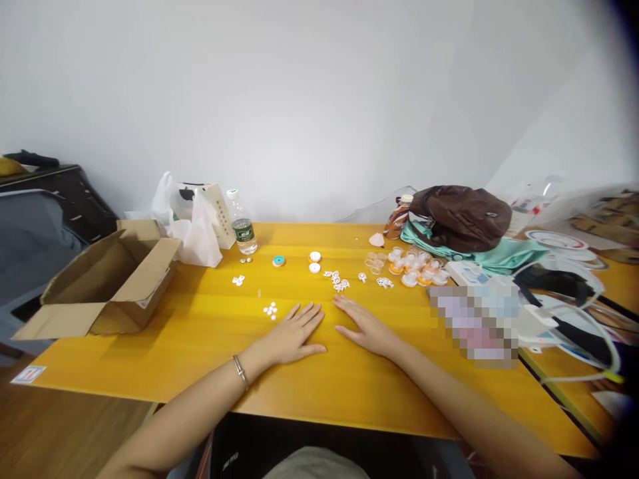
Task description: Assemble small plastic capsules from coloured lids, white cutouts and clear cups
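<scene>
A yellow-orange counter (349, 392) carries an open brown cardboard box (127, 313) between nine and ten o'clock from the left hand (298, 334). This hand lies palm-down with its fingers spread; the right hand (368, 327) rests palm-down, fingers nearly together and thumb apart. Flat white openwork pieces (344, 285) lie near the right hand at eleven o'clock, and small round white discs (270, 311) just beside the left at ten.

Bright light, dark right corners
</scene>
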Action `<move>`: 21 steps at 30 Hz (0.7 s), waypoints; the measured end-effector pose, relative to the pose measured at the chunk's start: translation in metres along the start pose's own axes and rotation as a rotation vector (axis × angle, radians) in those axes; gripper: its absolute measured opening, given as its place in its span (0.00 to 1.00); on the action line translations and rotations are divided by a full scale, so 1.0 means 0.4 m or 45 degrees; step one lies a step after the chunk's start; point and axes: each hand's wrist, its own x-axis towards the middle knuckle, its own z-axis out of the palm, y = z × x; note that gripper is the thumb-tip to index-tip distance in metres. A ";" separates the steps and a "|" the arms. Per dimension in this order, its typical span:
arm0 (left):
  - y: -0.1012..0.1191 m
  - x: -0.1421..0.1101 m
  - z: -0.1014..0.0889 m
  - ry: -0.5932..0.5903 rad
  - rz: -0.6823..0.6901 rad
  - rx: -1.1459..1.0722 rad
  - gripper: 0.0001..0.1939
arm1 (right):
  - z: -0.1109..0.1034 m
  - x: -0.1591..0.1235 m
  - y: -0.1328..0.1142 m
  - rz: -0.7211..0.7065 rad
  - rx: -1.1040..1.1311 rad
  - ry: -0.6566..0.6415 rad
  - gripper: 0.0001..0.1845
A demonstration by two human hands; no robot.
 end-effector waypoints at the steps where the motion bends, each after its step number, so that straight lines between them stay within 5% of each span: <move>1: 0.001 -0.004 -0.004 0.009 0.013 -0.008 0.38 | -0.001 -0.002 -0.006 -0.006 -0.022 -0.032 0.28; 6: -0.014 -0.019 -0.057 0.211 0.050 -0.038 0.29 | -0.003 -0.009 -0.022 0.009 -0.161 -0.112 0.30; 10: -0.115 -0.014 -0.122 0.584 -0.475 0.024 0.19 | -0.003 -0.012 -0.025 0.012 -0.156 -0.103 0.28; 13: -0.226 -0.026 -0.161 0.706 -0.752 0.090 0.20 | -0.003 -0.013 -0.023 0.012 -0.141 -0.087 0.28; 17: -0.335 -0.084 -0.178 0.752 -1.001 0.123 0.19 | -0.006 -0.012 -0.021 0.015 -0.125 -0.096 0.29; 21: -0.383 -0.131 -0.166 0.678 -1.103 0.086 0.17 | -0.010 -0.009 -0.021 0.028 -0.120 -0.113 0.29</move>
